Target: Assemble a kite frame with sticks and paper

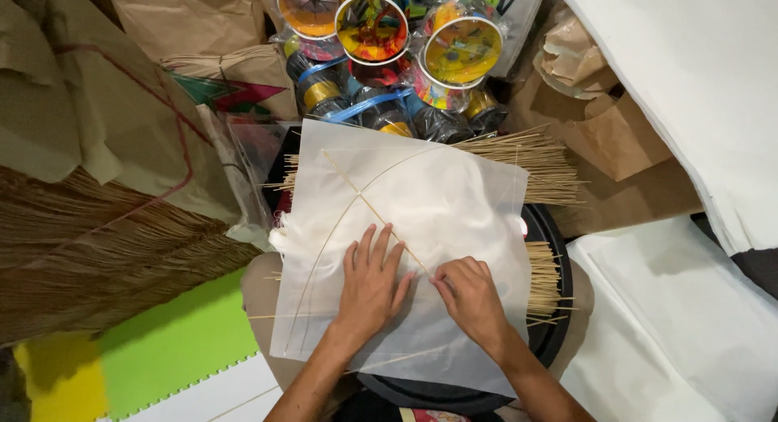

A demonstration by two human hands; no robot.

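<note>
Head cam, looking straight down. White paper sheet (454,203) lies flat over a round black tray (551,252), directly ahead of both hands. On the sheet: a straight thin stick (377,213) running diagonally from upper left down toward the hands, crossed by a curved bowed stick (324,244).

Left hand (371,284): fingers spread, palm flat, pressing the sheet just left of the straight stick's lower end. Right hand (470,296): fingers curled, tips together at the stick's lower end; looks like a pinch on the stick or paper there, can't confirm which.

Key relation: stick's long axis points away from the hands, up-left; its near end sits between the hands, right hand touching it or closest.

Around: bundle of thin sticks (535,167) under the sheet, string spools (381,65) beyond, brown paper (616,138) right, white sheet stacks (697,81) far right.
</note>
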